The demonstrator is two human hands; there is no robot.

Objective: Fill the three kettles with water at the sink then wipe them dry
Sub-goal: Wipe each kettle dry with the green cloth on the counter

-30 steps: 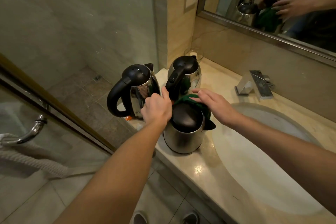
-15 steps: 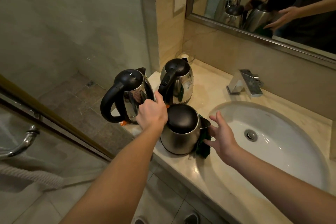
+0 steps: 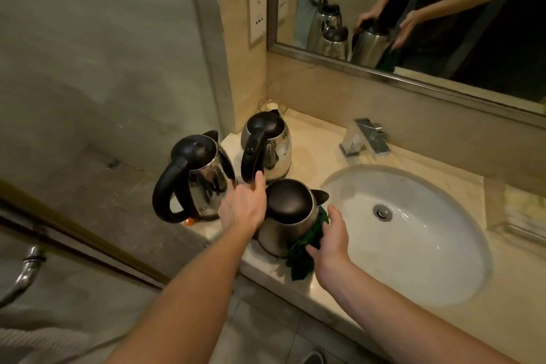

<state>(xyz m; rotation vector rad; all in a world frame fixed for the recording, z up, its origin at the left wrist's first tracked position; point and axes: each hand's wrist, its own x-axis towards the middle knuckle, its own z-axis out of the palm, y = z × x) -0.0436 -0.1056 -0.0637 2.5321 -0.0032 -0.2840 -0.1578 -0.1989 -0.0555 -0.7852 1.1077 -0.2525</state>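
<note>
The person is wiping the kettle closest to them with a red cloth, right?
Not quite. The cloth is green, not red. The head view shows the right hand pressing it against the side of the nearest kettle, so the rest is right.

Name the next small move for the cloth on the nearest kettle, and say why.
Probably sweep the green cloth around the side of the nearest kettle: the right hand presses it low against the steel wall, while the left hand grips the handle side and steadies the kettle.
</note>
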